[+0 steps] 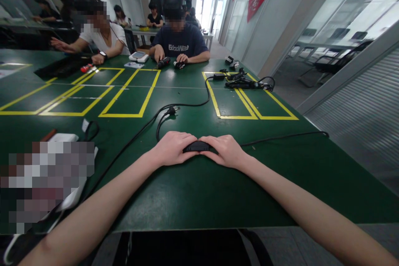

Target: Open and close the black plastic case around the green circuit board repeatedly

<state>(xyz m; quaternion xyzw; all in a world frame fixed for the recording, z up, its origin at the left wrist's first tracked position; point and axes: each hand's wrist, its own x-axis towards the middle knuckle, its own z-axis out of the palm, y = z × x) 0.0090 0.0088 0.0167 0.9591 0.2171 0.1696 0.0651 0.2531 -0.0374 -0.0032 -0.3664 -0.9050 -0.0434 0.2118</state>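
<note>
Between my two hands is a black power adapter (197, 146), a small dark block lying low over the green table. My left hand (172, 148) grips its left end, thumb on the near side and fingers over the far side. From the other end my right hand (225, 151) holds it the same way. A black cord (285, 136) runs off to the right from behind my right hand. Just beyond my left hand lies a black plug (172, 111), its prongs pointing right and its cord curving back toward that hand. The adapter's ends are hidden by my fingers.
Another long black cable (183, 104) crosses the green table (174, 199). Yellow tape rectangles (121, 115) mark its surface. A tangle of black cables (246, 83) lies far right. A blurred-out item (50, 174) sits at left. Across the table, a person (183, 41) handles small parts near a drill (162, 63).
</note>
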